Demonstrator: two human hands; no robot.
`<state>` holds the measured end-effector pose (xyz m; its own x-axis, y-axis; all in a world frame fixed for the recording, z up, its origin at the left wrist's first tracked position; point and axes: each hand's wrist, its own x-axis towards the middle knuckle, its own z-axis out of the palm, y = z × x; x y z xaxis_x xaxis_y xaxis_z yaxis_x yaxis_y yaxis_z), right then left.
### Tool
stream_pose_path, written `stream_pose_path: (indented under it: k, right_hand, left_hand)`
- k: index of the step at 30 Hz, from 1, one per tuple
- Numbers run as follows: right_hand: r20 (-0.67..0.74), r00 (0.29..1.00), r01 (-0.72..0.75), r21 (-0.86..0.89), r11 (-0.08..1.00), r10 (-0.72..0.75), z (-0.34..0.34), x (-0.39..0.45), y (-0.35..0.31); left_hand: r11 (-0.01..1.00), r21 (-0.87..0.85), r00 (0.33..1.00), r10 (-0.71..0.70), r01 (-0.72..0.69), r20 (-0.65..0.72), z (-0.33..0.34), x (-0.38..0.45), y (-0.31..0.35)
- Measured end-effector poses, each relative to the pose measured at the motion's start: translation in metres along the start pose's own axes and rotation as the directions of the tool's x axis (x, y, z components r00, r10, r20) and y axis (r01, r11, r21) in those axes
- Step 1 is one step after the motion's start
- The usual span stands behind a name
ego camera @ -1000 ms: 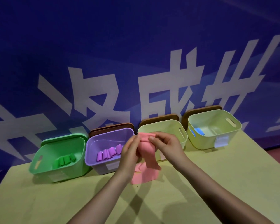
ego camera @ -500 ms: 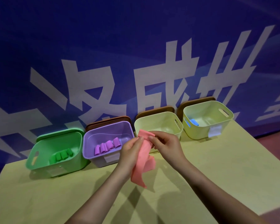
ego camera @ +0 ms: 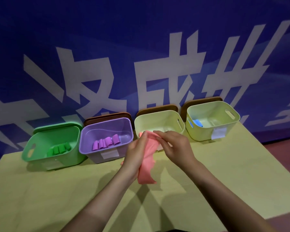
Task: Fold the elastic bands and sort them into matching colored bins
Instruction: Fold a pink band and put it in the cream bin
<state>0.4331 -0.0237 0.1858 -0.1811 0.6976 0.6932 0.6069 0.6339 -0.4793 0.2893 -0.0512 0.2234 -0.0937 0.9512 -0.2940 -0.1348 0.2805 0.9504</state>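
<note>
Pink elastic band (ego camera: 148,158), a soft flat strip of stretchy material, hangs at the centre of the frame, pinched at its top edge between both hands and dangling with its lower end just above the yellow-green tabletop (ego camera: 224,173). Left hand (ego camera: 135,155) grips the strip from the left side, fingers curled up against it, while the right hand (ego camera: 172,146) pinches the top fold from the right, fingertips meeting the left hand's at the band's upper edge, so the two hands are close together and both clamped on the pink strip. Behind them, across the middle of the frame, runs a row of four open plastic bins. At far left sits the green bin (ego camera: 40,148) with rolled green bands (ego camera: 59,149) inside; just right of it the purple bin (ego camera: 122,131) holds a line of rolled purple bands (ego camera: 105,143). Directly behind the hands stands the pale yellow-green bin (ego camera: 159,119); its contents are hidden by the hands. At right, slightly apart, a second pale yellow-green bin (ego camera: 231,126) holds a rolled blue band (ego camera: 197,123). Brown lids (ego camera: 107,117) lean behind the bins against the blue banner with large white characters (ego camera: 141,47) filling the upper frame.
</note>
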Motion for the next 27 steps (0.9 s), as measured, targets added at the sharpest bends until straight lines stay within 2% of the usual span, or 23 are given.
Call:
stream_pose_path:
  k: [3, 6, 8, 9, 10, 12, 13, 15, 17, 19, 21, 22, 24, 26, 27]
  right_hand:
    - [0.103, 0.975, 0.200, -0.011, 0.980, -0.198, -0.003, 0.009, 0.009]
    - [0.244, 0.942, 0.216, 0.090, 0.972, -0.232, -0.005, 0.027, 0.017]
    - [0.329, 0.934, 0.065, 0.220, 0.973, -0.137, -0.007, 0.037, 0.021]
    - [0.359, 0.933, -0.073, 0.291, 0.954, -0.039, -0.008, 0.040, 0.018]
    - [0.381, 0.921, -0.230, 0.370, 0.900, 0.079, -0.008, 0.043, 0.014]
    - [0.387, 0.871, -0.474, 0.501, 0.724, 0.301, -0.004, 0.048, 0.005]
    - [0.385, 0.840, -0.540, 0.538, 0.647, 0.381, 0.000, 0.050, 0.002]
    - [0.407, 0.793, -0.608, 0.553, 0.569, 0.453, 0.008, 0.051, 0.000]
    - [0.405, 0.780, -0.624, 0.558, 0.546, 0.478, 0.015, 0.048, -0.001]
    - [0.327, 0.794, -0.605, 0.513, 0.610, 0.512, 0.022, 0.040, -0.002]
    - [0.238, 0.831, -0.555, 0.413, 0.722, 0.503, 0.028, 0.034, -0.002]
    - [0.194, 0.857, -0.515, 0.354, 0.781, 0.477, 0.030, 0.032, -0.002]
    - [0.117, 0.917, -0.399, 0.214, 0.892, 0.382, 0.033, 0.030, 0.000]
    - [0.097, 0.952, -0.299, 0.101, 0.949, 0.289, 0.036, 0.029, 0.003]
    - [0.103, 0.958, -0.275, 0.067, 0.959, 0.268, 0.038, 0.027, 0.004]
  left_hand:
    - [0.999, -0.012, 0.999, -0.039, 0.039, 0.013, 0.000, 0.007, 0.006]
    - [1.000, 0.000, 0.999, 0.001, -0.001, 0.040, -0.004, 0.018, 0.011]
    - [0.999, -0.010, 0.998, 0.043, -0.043, 0.043, -0.006, 0.028, 0.015]
    - [0.998, -0.002, 0.997, 0.068, -0.068, 0.039, -0.007, 0.034, 0.017]
    - [0.996, 0.012, 0.996, 0.085, -0.086, 0.037, -0.008, 0.039, 0.018]
    - [0.993, 0.043, 0.994, 0.105, -0.107, 0.040, -0.007, 0.045, 0.019]
    - [0.995, 0.032, 0.994, 0.095, -0.096, 0.052, -0.004, 0.046, 0.019]
    - [0.995, 0.016, 0.993, 0.098, -0.099, 0.064, 0.001, 0.045, 0.019]
    - [0.963, 0.144, 0.974, 0.222, -0.226, 0.042, 0.000, 0.048, 0.013]
    - [0.914, 0.247, 0.946, 0.321, -0.321, 0.040, -0.003, 0.050, 0.005]
    - [0.915, 0.251, 0.947, 0.320, -0.316, 0.026, -0.005, 0.052, -0.001]
    - [0.929, 0.246, 0.960, 0.280, -0.276, 0.019, -0.006, 0.054, -0.003]
    - [0.953, 0.285, 0.993, 0.115, -0.101, -0.032, -0.006, 0.057, -0.006]
    - [0.954, 0.297, 0.998, -0.022, 0.041, -0.066, -0.007, 0.059, -0.006]
    - [0.964, 0.258, 0.998, -0.044, 0.057, -0.055, -0.008, 0.060, -0.007]
